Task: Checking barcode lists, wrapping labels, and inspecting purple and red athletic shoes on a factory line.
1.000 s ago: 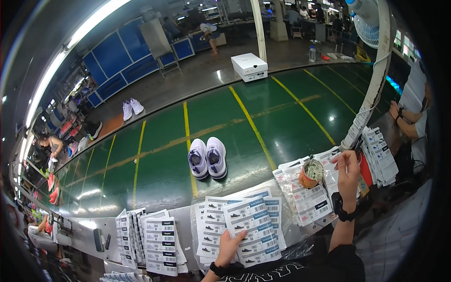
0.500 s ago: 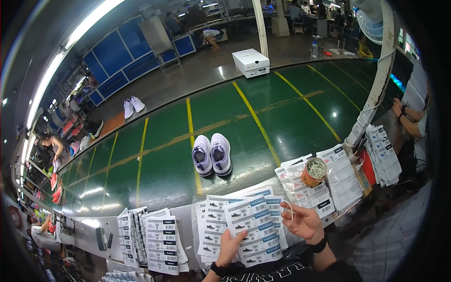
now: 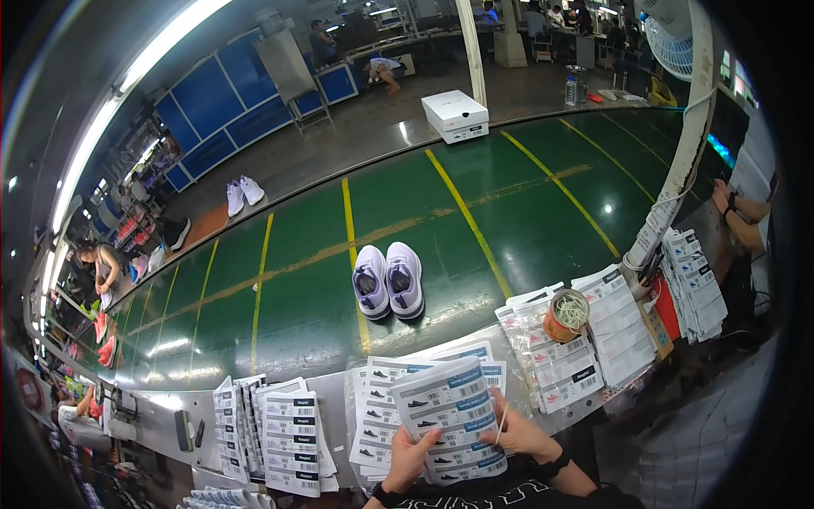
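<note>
My left hand (image 3: 410, 456) grips a small bundle of printed label sheets (image 3: 449, 407) by its lower left edge, thumb on top. The sheets bow slightly and are held above the bench's front edge. My right hand (image 3: 521, 431) is at their right edge, its fingers partly hidden behind the paper. A pale rubber band (image 3: 504, 416) is looped on those fingers and stands beside the sheets. Under and behind the bundle lie more label sheets (image 3: 377, 407). To the right, an orange tin (image 3: 560, 329) full of rubber bands sits on other label sheets (image 3: 555, 373).
Lilac sneakers (image 3: 387, 284) stand on the green conveyor belt (image 3: 297, 297) ahead. At its far edge is a white shoebox (image 3: 456, 114). More label stacks (image 3: 288, 441) lie left. A white post (image 3: 678, 178) rises at right, near a co-worker's hands (image 3: 725, 199).
My right hand has come down and left with the rubber band, from raised beside the sheets to their right edge. The held sheets have shifted slightly left and now bow.
</note>
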`<state>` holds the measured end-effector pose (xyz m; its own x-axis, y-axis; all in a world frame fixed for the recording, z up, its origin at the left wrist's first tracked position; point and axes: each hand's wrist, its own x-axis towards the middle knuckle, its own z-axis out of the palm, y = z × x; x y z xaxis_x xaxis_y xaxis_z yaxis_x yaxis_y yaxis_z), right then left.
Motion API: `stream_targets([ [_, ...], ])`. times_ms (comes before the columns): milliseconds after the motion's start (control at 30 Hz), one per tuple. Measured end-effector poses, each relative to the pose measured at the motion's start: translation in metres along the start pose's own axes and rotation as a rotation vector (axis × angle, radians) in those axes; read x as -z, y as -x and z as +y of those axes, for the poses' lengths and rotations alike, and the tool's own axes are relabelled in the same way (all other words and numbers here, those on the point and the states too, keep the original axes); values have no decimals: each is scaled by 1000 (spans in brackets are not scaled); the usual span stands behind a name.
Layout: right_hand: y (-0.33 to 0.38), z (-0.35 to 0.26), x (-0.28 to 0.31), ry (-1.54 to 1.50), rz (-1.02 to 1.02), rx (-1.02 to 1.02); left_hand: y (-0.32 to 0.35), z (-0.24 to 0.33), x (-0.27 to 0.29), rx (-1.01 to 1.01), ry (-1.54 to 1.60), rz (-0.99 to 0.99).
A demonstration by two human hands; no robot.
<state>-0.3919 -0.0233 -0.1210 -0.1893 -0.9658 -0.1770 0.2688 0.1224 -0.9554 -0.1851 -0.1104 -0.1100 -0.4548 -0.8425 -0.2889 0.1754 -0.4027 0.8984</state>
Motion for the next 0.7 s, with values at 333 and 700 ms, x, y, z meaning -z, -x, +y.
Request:
stream_targets([
  [333, -9, 16, -6, -323, -122, -347, 7, 155, 1, -168, -1201, -358],
  [700, -9, 11, -12, -289, -197, -346, -213, 120, -9, -487, -1595, 10],
])
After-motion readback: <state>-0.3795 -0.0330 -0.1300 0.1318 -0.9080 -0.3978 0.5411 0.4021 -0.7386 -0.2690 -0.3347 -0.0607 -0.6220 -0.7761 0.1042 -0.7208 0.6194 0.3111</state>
